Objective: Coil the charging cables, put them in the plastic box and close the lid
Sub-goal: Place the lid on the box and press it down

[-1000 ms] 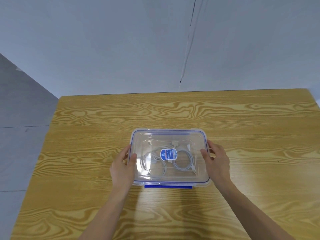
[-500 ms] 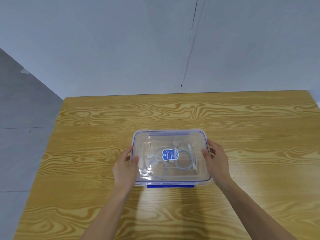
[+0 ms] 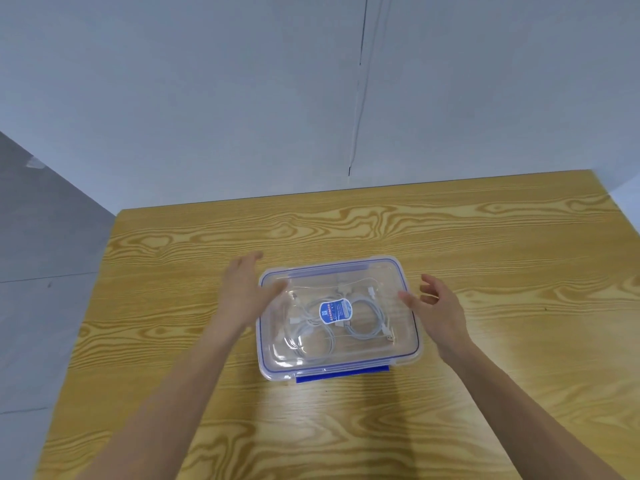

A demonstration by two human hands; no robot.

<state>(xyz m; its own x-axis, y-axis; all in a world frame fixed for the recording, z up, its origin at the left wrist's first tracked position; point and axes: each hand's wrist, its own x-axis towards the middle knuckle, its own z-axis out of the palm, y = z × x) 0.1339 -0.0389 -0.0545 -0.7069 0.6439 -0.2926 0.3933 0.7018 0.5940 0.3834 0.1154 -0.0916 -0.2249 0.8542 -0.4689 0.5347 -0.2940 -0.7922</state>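
Observation:
A clear plastic box with a blue-trimmed lid lying on it stands mid-table. Through the lid I see coiled white charging cables and a blue label. A blue latch shows at the near side. My left hand hovers at the box's left edge, blurred, fingers spread, its thumb over the lid's corner. My right hand is open just off the right edge, holding nothing.
The wooden table reaches to a pale wall at the back. Its left edge drops to a grey floor. A thin dark cord hangs down the wall.
Both hands have let go of the box sides and lifted away, the left rising toward the far left corner. The view has tilted, so the box sits lower and more to the right.

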